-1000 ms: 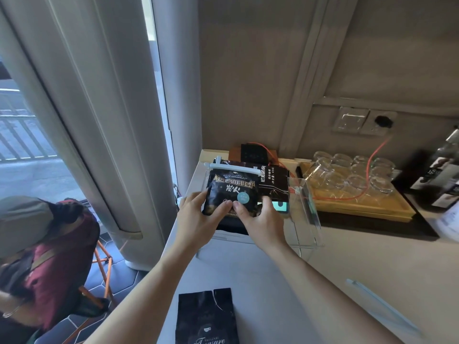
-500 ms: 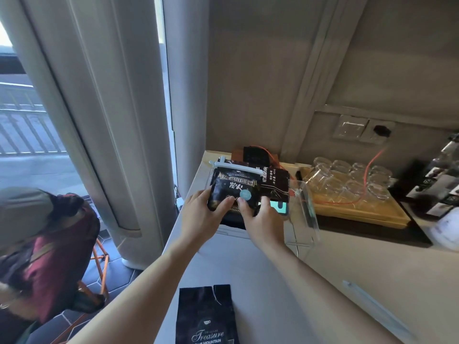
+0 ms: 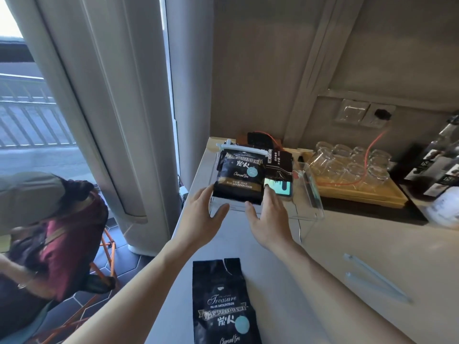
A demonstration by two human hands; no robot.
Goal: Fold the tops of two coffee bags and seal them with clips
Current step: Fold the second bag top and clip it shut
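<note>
Drawn back off the clipped bag, both hands, left and right, now spread wide and empty; second bag flat on desk, unclipped; soft, slippery foil, best pinched at top corners; clip well right.

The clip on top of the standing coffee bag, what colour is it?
White; the clip shows best in the head view, across the bag's folded top.

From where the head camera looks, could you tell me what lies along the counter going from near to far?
Unsealed coffee bag → left hand and right hand, level with each other → clipped coffee bag in the clear box → white clip across its top → black device with orange cable by the wall.
</note>
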